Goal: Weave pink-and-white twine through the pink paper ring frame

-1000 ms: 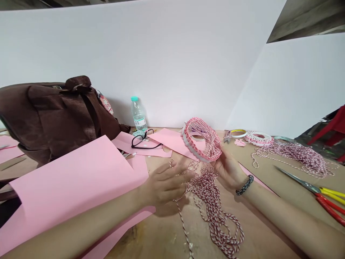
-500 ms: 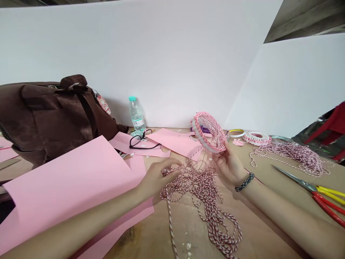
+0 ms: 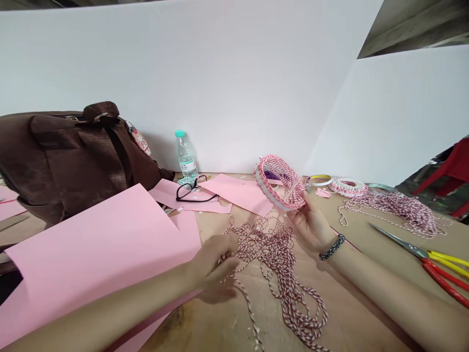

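Note:
My right hand (image 3: pixel 309 222) holds up a ring (image 3: pixel 269 188) with a white band, a pink ruffled edge and red-and-white string crossing its inside. The fingers close on the ring's lower right edge. Down and to the left, my left hand (image 3: pixel 216 264) is closed on a strand of red-and-white string (image 3: pixel 247 303), whose tail runs to the bottom edge. A loose tangle of the same string (image 3: pixel 282 254) lies on the table between the hands, and thin strands rise from it toward the ring.
Pink paper sheets (image 3: pixel 98 259) cover the left, before a brown bag (image 3: pixel 73 156). Glasses (image 3: pixel 194 191) and a water bottle (image 3: pixel 186 156) stand behind. At right lie scissors (image 3: pixel 414 248), a string heap (image 3: pixel 406 210) and another wrapped ring (image 3: pixel 346 187).
My left hand has drawn back toward me from the tangle, closing on a strand and shifting it. The ring has dipped slightly and moved a little left in my right hand.

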A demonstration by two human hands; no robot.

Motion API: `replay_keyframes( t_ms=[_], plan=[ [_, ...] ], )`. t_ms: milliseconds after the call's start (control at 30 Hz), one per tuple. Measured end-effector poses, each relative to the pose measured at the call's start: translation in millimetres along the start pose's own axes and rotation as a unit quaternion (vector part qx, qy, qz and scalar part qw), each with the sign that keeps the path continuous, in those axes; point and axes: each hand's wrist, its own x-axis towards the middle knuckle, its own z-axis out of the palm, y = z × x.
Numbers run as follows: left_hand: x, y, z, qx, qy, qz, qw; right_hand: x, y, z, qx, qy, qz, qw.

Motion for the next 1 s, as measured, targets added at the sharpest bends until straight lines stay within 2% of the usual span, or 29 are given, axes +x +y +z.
replay_keyframes(
  t_ms=[67,100,133,167,233,300,333,400,467,533,600,667,700,767,833,867,933,1000],
  plan=[
    [1.7,0.7,1.8,0.010,0.052,-0.187,0.981,0.4,-2.0,1.0,0.018,0.007,0.000,1.000],
    [3.5,0.9,2.3,0.025,0.045,-0.239,0.970,0.6,-2.8,1.5,0.025,0.012,0.001,1.000],
    [5.5,0.7,2.3,0.045,0.023,-0.261,0.964,0.7,-3.5,1.9,0.030,0.017,0.003,0.999],
    [7.2,0.1,1.8,0.070,-0.007,-0.251,0.966,0.9,-4.2,2.3,0.033,0.020,0.006,0.999],
    [9.1,-2.0,-0.8,0.138,-0.023,-0.142,0.980,1.4,-5.7,2.5,0.037,0.024,0.013,0.999],
    [9.0,-3.8,-4.6,0.193,0.000,0.013,0.981,2.3,-7.7,1.7,0.041,0.023,0.018,0.999],
    [8.6,-4.0,-6.3,0.209,0.002,0.099,0.973,2.7,-8.8,1.2,0.041,0.022,0.018,0.999],
    [7.9,-3.0,-7.9,0.215,-0.039,0.249,0.944,3.6,-11.2,-0.1,0.038,0.018,0.017,0.999],
    [6.7,-1.3,-6.5,0.198,-0.092,0.334,0.917,4.5,-13.8,-0.8,0.034,0.010,0.018,0.999],
    [4.2,-0.8,-3.1,0.167,-0.122,0.351,0.913,5.4,-17.1,-0.8,0.031,0.001,0.020,0.999],
    [0.7,-1.6,0.6,0.143,-0.135,0.270,0.943,6.4,-21.0,-0.5,0.028,-0.007,0.011,1.000],
    [-1.8,-2.6,3.3,0.149,-0.125,0.132,0.972,7.7,-25.1,-0.6,0.023,-0.012,-0.001,1.000],
    [-1.9,-2.8,4.1,0.153,-0.108,0.043,0.981,8.3,-27.0,-0.9,0.019,-0.013,-0.005,1.000],
    [0.8,-2.2,4.6,0.144,-0.063,-0.138,0.978,9.3,-29.6,-1.7,0.012,-0.021,-0.010,1.000],
    [6.2,-0.9,4.2,0.115,-0.027,-0.289,0.950,9.6,-30.6,-2.5,0.009,-0.033,-0.014,0.999],
    [8.9,-0.2,3.8,0.100,-0.016,-0.341,0.935,9.4,-30.3,-2.6,0.008,-0.038,-0.015,0.999],
    [13.0,1.1,2.9,0.089,-0.008,-0.367,0.926,8.0,-28.1,-2.3,0.001,-0.042,-0.012,0.999],
    [14.0,2.2,2.5,0.099,-0.023,-0.328,0.939,5.3,-24.1,-1.1,-0.008,-0.045,-0.001,0.999]
  ],
)
